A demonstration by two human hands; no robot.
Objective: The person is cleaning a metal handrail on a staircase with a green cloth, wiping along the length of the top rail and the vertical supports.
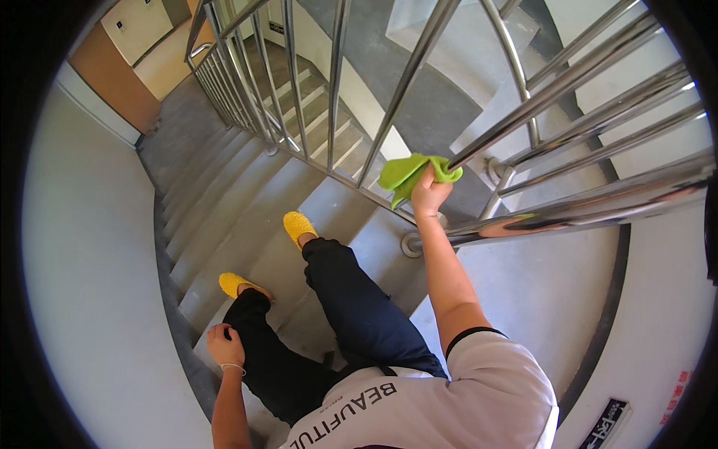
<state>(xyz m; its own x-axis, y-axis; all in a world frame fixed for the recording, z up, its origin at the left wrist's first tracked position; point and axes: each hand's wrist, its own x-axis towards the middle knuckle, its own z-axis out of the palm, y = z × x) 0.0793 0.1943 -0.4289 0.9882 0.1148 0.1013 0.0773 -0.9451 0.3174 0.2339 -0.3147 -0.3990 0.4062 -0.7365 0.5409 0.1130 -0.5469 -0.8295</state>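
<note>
My right hand grips a green cloth, which is folded around the lower part of a shiny metal baluster. Part of the cloth hangs loose to the left of my fingers. My left hand is beside my left knee with fingers loosely bent, and nothing shows in it. A thin pale band circles that wrist. Below me, my feet in yellow slippers stand on grey stair steps.
Metal balusters line the stairs' right side. A thick metal post with a round base flange stands close to my right arm. A white wall bounds the left. Lower stairs show through the railing. An exit sign is at lower right.
</note>
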